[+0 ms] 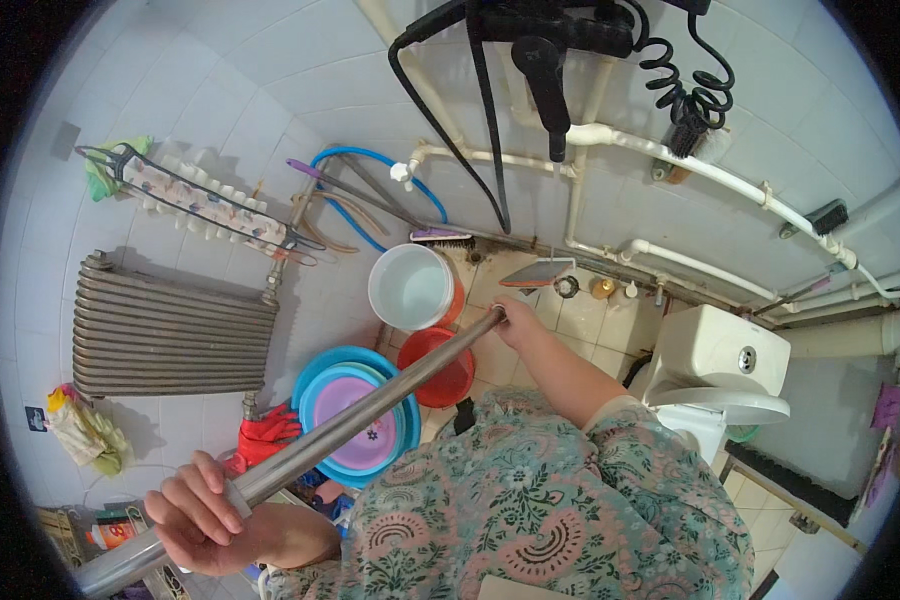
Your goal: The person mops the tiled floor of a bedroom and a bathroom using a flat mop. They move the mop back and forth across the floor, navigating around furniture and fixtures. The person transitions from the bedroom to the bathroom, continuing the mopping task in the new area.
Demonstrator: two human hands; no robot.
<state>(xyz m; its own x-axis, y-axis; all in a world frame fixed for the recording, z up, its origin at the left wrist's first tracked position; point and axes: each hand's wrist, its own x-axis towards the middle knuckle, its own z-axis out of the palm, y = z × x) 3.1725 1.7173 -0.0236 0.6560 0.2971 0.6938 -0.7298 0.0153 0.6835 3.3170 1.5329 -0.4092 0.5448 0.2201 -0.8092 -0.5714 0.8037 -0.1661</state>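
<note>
Patterned floral fabric [530,510] of the person's own top fills the bottom of the view, and both bare arms reach out from it to a long grey metal pole [310,440]. That pole runs on a slant from the lower left corner up to the middle of the picture, held level above the tiled floor and passing over a stack of blue and purple basins [355,415]. At its lower end the left hand [195,510] is wrapped round it, fingers [215,490] curled over the top and pressed close together in a full grip. At the far end the right hand [518,322] closes over the tip; its fingers are folded round the pole's end, though how tightly cannot be told from this angle.

Just beyond the pole's far end stand a white bucket [410,287] and a red bucket [438,362] (the white one seems to sit nearer the wall). A grey radiator [170,330] hangs on the left wall, red rubber gloves [267,435] lie beneath it, and a white toilet [715,365] stands to the right.

By the look of it, the pole is mid-carry, both hands steadying it in a cramped room. Any further shift would call for keeping both ends level and clear of the buckets, the wall pipes [690,170] and the toilet
</note>
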